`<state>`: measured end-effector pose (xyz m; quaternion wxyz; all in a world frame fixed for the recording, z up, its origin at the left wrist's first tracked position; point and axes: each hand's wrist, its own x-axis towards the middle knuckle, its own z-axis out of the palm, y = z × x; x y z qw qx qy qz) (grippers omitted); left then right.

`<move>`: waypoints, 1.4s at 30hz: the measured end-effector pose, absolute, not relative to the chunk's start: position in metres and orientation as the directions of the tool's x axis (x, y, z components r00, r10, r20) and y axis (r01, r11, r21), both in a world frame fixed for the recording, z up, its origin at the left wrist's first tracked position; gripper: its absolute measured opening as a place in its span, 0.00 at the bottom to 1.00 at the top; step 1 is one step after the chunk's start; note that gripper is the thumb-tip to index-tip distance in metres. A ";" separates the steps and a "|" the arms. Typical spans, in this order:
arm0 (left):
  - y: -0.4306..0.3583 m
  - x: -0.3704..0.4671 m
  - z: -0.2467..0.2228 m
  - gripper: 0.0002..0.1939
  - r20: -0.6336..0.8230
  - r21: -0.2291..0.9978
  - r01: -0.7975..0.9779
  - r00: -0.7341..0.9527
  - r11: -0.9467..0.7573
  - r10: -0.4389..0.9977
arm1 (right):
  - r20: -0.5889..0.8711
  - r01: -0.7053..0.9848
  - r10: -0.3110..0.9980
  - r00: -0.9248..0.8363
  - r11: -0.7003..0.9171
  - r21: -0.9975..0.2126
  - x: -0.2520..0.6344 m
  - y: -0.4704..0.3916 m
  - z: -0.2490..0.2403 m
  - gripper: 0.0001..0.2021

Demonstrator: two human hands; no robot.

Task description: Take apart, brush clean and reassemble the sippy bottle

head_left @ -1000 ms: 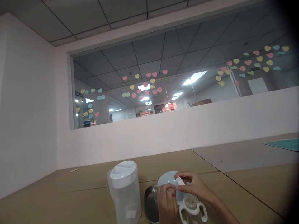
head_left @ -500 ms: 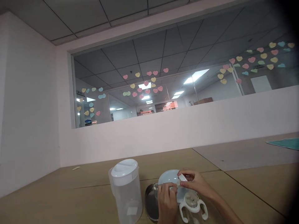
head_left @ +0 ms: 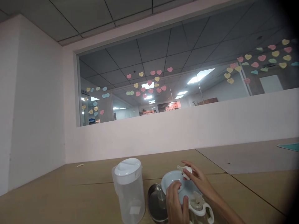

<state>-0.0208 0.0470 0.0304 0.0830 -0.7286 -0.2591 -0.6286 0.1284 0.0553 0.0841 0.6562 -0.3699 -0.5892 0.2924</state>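
Note:
My right hand [head_left: 196,179] is closed on a baby bottle nipple [head_left: 187,171], its white ring between the fingers and its clear tip pointing left. It is above the right rim of a light blue bowl [head_left: 167,179]. My left hand [head_left: 176,202] has its fingers apart and holds nothing, in front of the bowl. A clear baby bottle [head_left: 197,203] with white handles stands under my right forearm, partly hidden by the left hand. Left of the bowl lies a metal tray [head_left: 153,203] with a clear, rounded cover [head_left: 160,191] in it.
A tall translucent pitcher [head_left: 130,193] with a white lid stands left of the tray. A teal cloth [head_left: 289,147] lies at the far right of the brown table [head_left: 81,199]. A low wall [head_left: 151,137] with a window runs behind.
My hands have moved apart. The right hand has lifted the nipple up and to the right; the left hand has opened and come lower. The camera view has shifted slightly.

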 end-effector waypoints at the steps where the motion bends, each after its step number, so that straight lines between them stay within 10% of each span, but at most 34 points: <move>1: 0.046 -0.020 0.030 0.19 0.963 0.175 0.459 0.106 -0.871 0.249 | 0.578 0.099 0.804 0.141 0.569 -0.816 0.130 0.052 0.083 0.25; 7: 0.037 -0.020 0.037 0.24 0.934 -0.055 0.401 0.343 -0.914 0.095 | 0.650 0.355 0.705 0.285 0.552 -0.754 0.145 0.042 0.059 0.21; 14: 0.028 -0.018 0.031 0.22 0.852 0.112 0.405 0.431 -0.907 0.298 | 0.601 0.322 0.635 0.485 0.509 -0.798 0.141 0.025 0.038 0.19; 42: 0.029 -0.015 0.030 0.30 0.740 0.422 0.313 0.423 -0.851 0.523 | 0.747 0.433 0.659 0.084 0.651 -0.623 0.127 0.011 0.025 0.15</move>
